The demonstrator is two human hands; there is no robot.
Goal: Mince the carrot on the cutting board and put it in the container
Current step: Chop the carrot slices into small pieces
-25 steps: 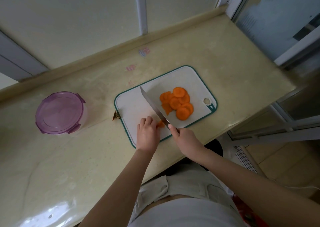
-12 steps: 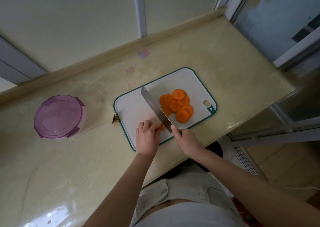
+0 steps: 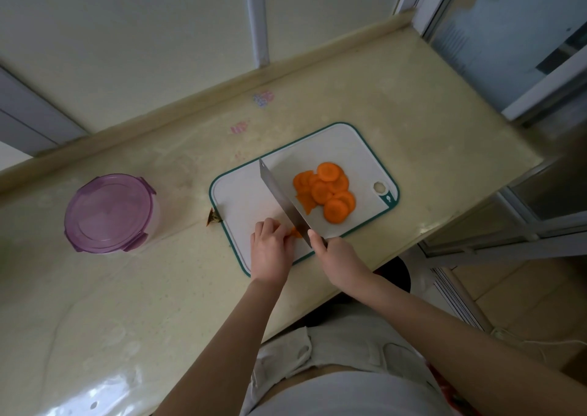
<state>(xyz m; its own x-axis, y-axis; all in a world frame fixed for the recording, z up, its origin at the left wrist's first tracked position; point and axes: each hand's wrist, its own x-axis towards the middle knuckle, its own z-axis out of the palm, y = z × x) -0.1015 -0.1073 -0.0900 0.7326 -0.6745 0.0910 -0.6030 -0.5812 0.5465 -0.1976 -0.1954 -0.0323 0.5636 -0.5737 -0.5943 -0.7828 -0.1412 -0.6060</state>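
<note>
A white cutting board (image 3: 244, 199) with a green rim lies on the counter. On its right half sits a heap of orange carrot slices (image 3: 327, 191). My right hand (image 3: 336, 258) grips the handle of a cleaver (image 3: 281, 198), whose blade stands across the board. My left hand (image 3: 270, 247) holds a small carrot end piece (image 3: 295, 233) against the board, right beside the blade; most of that piece is hidden by my fingers. A round container (image 3: 109, 213) with a purple lid stands closed at the left.
A small carrot stub (image 3: 213, 217) lies on the counter by the board's left edge. The counter (image 3: 158, 288) ends just right of the board, and a wall ledge runs behind. A window frame (image 3: 508, 66) rises at the right.
The cleaver blade has stayed beside my left fingers, shifting only slightly along the carrot end. The slice heap and the container have not moved.
</note>
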